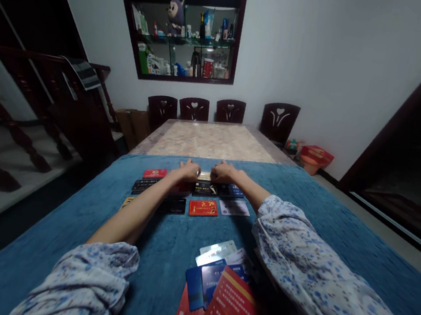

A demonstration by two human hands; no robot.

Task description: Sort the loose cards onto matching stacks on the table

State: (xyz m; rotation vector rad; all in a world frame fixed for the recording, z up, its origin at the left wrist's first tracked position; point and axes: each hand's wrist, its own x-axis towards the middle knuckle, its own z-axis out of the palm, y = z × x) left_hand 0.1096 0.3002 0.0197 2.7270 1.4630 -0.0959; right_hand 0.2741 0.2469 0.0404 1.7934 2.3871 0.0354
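Both arms reach forward to the far end of several rows of plastic cards. Between the hands lies a pale gold card (204, 176), mostly covered by fingers. My left hand (188, 170) has its curled fingers at the card's left edge, and my right hand (224, 172) has its own at the right edge. Just nearer is a black VIP card (205, 189), with a dark blue card (232, 191) to its right. The front row includes a red card (204, 208), a whitish card (235, 208) and a black card (174, 205). My left forearm hides part of the rows.
A loose heap of cards (213, 282) lies close to me, with a large red card (233, 305) on top. Blue cloth (82, 213) covers the near table; the patterned tabletop (209, 137) shows beyond. Dark chairs (230, 111) stand at the far side.
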